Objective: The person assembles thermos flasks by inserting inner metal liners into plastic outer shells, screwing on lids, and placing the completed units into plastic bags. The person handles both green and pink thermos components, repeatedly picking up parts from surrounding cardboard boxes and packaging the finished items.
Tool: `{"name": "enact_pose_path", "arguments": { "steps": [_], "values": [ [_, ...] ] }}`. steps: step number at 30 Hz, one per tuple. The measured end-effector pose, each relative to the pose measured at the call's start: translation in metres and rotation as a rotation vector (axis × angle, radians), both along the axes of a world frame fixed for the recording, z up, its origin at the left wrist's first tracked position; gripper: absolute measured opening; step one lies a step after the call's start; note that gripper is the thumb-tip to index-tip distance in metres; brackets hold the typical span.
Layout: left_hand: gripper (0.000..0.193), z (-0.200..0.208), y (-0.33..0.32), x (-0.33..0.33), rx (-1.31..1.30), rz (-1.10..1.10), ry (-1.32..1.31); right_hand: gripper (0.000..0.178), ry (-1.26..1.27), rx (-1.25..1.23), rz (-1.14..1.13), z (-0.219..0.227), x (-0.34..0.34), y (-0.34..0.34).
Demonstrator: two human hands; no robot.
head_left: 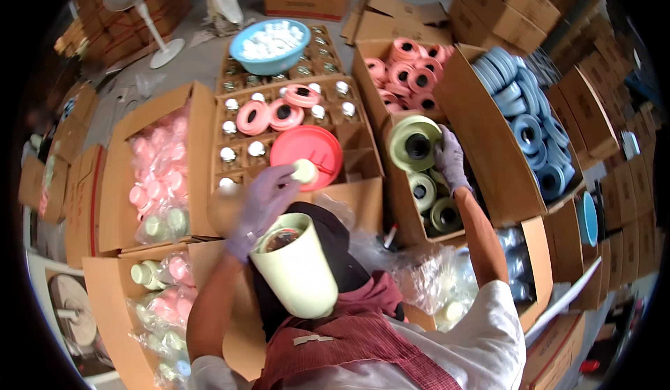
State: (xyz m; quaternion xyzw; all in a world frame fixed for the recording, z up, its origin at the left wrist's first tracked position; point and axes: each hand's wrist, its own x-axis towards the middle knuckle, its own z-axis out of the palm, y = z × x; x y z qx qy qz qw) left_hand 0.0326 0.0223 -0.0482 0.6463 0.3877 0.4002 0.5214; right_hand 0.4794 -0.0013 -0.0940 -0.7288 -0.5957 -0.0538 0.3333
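Two hands in the head view, both gloved, well apart. Our left hand point(269, 198) is pinched on a small pale green cap point(304, 172), just over the edge of the red bowl point(329, 140). Our right hand point(451, 159) has its fingers closed on the right rim of a green ring point(400, 145) with a black centre, above the other green rings point(445, 215) in the box at our right.

Main part: the green body point(300, 271). It leans in our lap, mouth up and away from us, neither hand gripping it. We see something shiny brownish inside the mouth; too small to say what.

Progress, our read: the body looks loaded inside, but its mouth is open, no ring or cap on it. Both top parts are in hand, neither fitted, so we'd call this unit about midway. Left on it: ring and cap.

Stock around us: three pink rings point(252, 117) lie on the divided box point(359, 128), whose cells mostly show white tops point(256, 148). White bits point(276, 39) fill the blue basin point(244, 58) beyond. Plenty more pink rings point(422, 79) and blue rings point(525, 135) are boxed at right, bagged pink caps point(157, 189) at left. Can't count finished units; we see none we'd call complete.
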Motion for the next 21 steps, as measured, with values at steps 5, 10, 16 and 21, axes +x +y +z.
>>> {"name": "enact_pose_path", "arguments": {
  "steps": [5, 10, 16, 21],
  "values": [
    [0.057, 0.053, 0.005, 0.037, -0.528, -0.295, -0.460, 0.056, 0.418, 0.107, 0.551, 0.061, -0.182, 0.028],
    [0.041, 0.044, 0.007, -0.002, -0.213, -0.034, -0.445, 0.065, -0.508, 0.373, 0.825, 0.111, -0.243, 0.028],
    [0.041, 0.045, 0.004, -0.013, 0.046, 0.424, -0.217, 0.068, 0.500, -0.205, 0.751, 0.094, -0.275, 0.014],
    [0.041, 0.063, 0.004, -0.039, -0.133, 0.066, -0.195, 0.057, -0.548, 0.380, 0.908, 0.102, -0.268, 0.034]
  ]
}}
